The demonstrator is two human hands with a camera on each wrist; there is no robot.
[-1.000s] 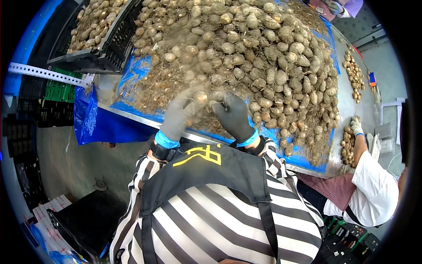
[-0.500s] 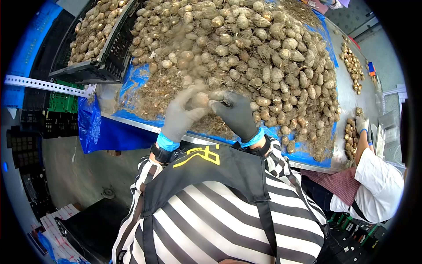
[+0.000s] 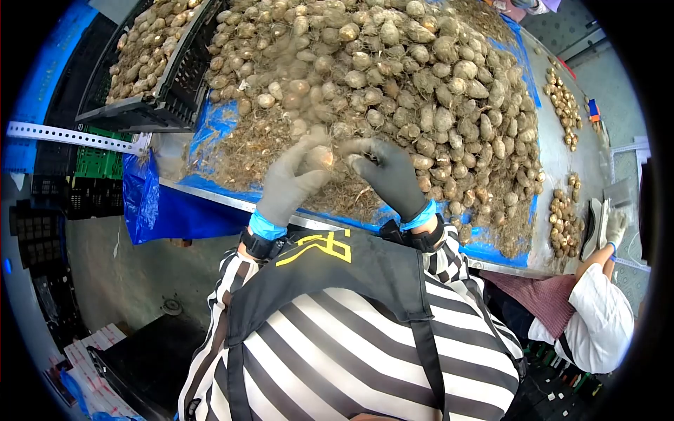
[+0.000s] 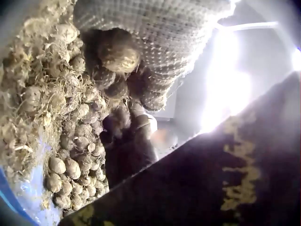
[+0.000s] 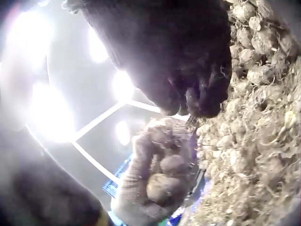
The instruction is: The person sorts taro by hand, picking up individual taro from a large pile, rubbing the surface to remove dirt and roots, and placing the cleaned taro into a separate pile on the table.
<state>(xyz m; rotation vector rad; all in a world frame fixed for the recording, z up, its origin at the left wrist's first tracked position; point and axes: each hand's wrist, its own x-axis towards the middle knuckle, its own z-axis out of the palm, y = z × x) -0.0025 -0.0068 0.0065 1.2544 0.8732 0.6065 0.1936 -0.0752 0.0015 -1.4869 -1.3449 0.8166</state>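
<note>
Over the near edge of a root-vegetable heap, my left hand in a grey glove holds a small, round, hairy brown taro. The left wrist view has the taro against the palm, under curled knitted fingers. My right hand, in a darker glove, is just right of it with fingers bent and thumb apart from the forefinger. Its curled fingertips show beside the left hand in the right wrist view, with thin root strands near them. Loose taros with stringy roots lie beyond both hands.
A black crate of taros stands at the far left of the heap. Blue sheeting covers the metal table's near edge. At right, another person in a white shirt works beside small piles of cleaner taros.
My right hand has shifted right, away from the taro, and its thumb and forefinger have parted. My left hand still holds the taro. The neighbour's gloved hand has moved off the small pile.
</note>
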